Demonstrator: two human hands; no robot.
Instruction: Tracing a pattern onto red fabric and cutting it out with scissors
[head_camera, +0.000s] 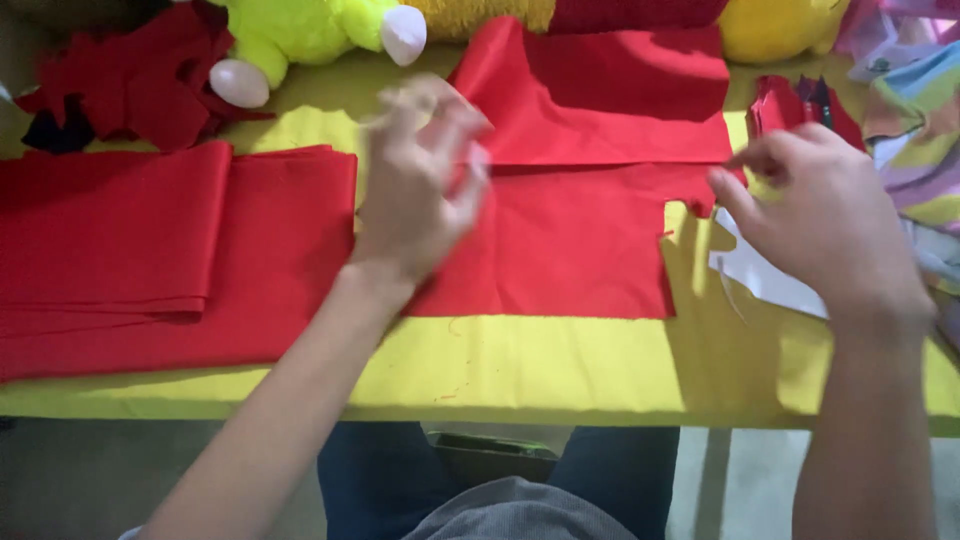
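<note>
A red cloth sheet (590, 230) lies flat on the yellow table (520, 365), with a notch cut from its right edge. My left hand (420, 190) hovers over the sheet's left part, blurred, fingers spread and curled, holding nothing I can make out. My right hand (815, 215) rests at the sheet's right edge, fingertips touching the corner of the red cloth by the notch. A white paper piece (765, 275) lies under my right hand.
Folded red cloth (150, 250) covers the table's left side. Red and dark scraps (130, 80) lie at the back left beside a lime plush toy (300, 35). A yellow plush (770, 25) and colourful fabrics (920, 130) sit at the right.
</note>
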